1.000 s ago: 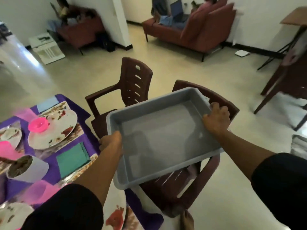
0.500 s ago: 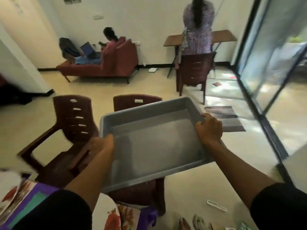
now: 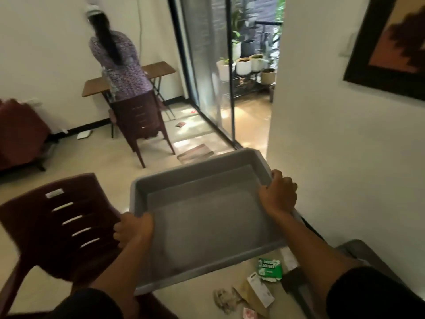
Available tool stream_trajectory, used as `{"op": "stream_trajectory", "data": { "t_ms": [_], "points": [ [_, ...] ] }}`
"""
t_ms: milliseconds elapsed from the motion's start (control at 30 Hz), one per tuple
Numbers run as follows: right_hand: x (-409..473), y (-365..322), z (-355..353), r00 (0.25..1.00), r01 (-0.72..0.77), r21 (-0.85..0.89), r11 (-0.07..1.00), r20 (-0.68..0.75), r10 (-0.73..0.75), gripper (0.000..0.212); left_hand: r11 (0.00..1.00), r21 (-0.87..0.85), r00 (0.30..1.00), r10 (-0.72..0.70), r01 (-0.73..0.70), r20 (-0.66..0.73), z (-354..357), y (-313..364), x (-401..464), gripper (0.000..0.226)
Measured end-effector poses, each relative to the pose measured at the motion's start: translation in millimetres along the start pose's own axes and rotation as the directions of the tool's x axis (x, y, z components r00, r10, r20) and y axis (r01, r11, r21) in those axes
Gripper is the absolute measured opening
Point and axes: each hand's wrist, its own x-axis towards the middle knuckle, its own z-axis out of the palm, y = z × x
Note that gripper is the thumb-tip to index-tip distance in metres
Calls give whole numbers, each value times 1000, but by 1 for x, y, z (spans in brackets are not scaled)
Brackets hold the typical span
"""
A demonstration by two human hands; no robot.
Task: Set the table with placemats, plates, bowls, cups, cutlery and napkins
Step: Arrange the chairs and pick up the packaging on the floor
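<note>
Since the frames before, my view swings further right: the purple-clothed table with its plates has gone from sight, the red sofa has slid to the far left edge, and I now face a white wall corner, a glass sliding door (image 3: 207, 72) and white plant pots (image 3: 249, 63) outside it. The grip has not changed through the turn. My left hand (image 3: 134, 231) still curls over the near-left rim of the shallow grey rectangular plastic bin (image 3: 207, 217), thumb on the inside wall, fingers wrapped under the outside. My right hand (image 3: 277, 195) still clamps the right rim near the far corner, fingers folded over the edge.

The bin hangs in the air in front of me, held between both hands above the cream floor, tilted a little so that its far edge sits higher. Its inside shows only bare, scuffed grey plastic with a stepped ledge along the far wall.

A dark maroon slatted plastic chair (image 3: 57, 229) stands just left of the bin, close to my left hand. Below the bin, on the floor, lie a green printed packet (image 3: 269, 269) and some paper scraps (image 3: 239, 298). Across the room a person in a patterned purple dress (image 3: 122, 65) stands at a narrow wooden side table (image 3: 161, 67).
</note>
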Motion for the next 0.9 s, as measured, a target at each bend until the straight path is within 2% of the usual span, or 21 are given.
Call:
{"op": "stream_trajectory", "data": {
  "t_ms": [233,433,600,733,900],
  "points": [
    [-6,121,-56,983,-182,-26,983,-44,180,53,981,43,970,178,-187,168,85,39,-70,58],
    [-42,197,-76,917,-386,-12,922,-117,382,56,929,75,894,322,-362,312,142,64,-108,59],
    [-85,256,-80,784,-603,39,797,-154,601,56,827,80,738,448,-556,505,206,83,-125,54],
    [-115,287,-81,651,-728,75,681,-234,722,53,747,-41,546,521,-663,657,252,100,-151,51],
    [-138,321,-86,477,-842,113,527,-297,827,56,695,-103,423,540,-711,728,296,119,-209,50]
  ]
}}
